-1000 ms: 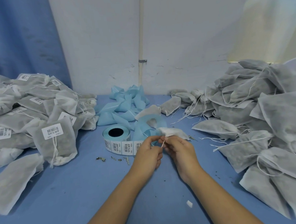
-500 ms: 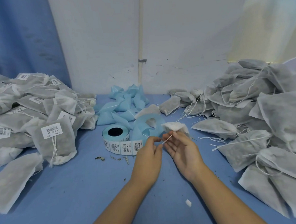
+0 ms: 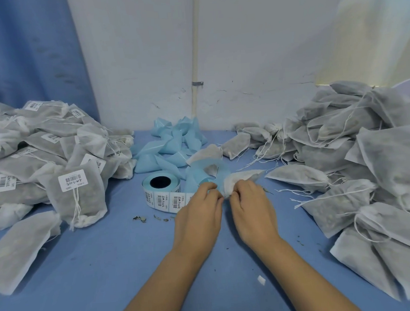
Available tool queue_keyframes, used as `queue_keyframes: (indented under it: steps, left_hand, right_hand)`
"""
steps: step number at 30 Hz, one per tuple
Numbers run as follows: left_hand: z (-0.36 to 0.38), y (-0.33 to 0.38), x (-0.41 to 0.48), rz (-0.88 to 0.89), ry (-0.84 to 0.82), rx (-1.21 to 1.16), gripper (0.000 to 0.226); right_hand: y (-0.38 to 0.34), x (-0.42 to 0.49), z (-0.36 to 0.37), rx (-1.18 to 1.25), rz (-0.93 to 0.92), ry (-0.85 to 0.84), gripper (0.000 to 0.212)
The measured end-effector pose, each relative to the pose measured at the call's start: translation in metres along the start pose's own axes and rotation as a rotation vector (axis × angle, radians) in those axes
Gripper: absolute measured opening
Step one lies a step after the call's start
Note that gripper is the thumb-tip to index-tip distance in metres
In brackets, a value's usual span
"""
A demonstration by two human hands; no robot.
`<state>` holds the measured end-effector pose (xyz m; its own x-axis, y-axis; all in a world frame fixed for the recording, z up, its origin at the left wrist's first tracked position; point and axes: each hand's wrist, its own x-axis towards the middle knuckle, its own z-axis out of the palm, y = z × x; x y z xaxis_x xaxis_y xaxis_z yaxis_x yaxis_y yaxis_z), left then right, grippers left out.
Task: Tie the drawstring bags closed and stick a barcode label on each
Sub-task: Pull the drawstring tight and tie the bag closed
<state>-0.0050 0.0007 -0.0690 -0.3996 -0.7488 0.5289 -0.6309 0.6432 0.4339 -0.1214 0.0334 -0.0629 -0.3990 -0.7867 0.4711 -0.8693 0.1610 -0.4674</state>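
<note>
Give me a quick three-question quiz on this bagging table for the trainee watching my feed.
1. True or false: the label roll lies to the left of the left hand.
2. Which bags carry barcode labels? A: the left pile. B: the right pile. C: both piles.
3. Fill in: the left hand and the right hand both pinch the mouth of one white ____.
Key: 1 true; 2 A; 3 bag.
</note>
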Motion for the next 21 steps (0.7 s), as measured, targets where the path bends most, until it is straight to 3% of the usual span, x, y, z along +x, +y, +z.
queue_keyframes:
  steps: [3,9,16,21]
  left_hand:
    - [0.0062,0.0017,-0.0012,0.069,-0.075,-0.096,0.026]
    - [0.0108,-0.0035,0.0015,-0.053,-0.072,-0.343,0.016]
    - [0.0068,0.0005,0.0006,0.052,-0.051,-0.121,0.016]
    - [0.0083,-0.0003,0.0004,0.067,-0.114,-0.173,0.020]
  right_hand:
    - [0.0004,-0.0028,-0.0021,-0.199,-0.083,0.004,0.016]
    - [-0.0042,-0.0063,-0.0058,-0.133,-0.184,0.030,0.041]
    - [-0.0003,-0.0052,-0.0033,-0.130,-0.166,0.013,0.041]
    - [0.0036,-0.0039,-0.0011,0.061,-0.122,0.092,0.029]
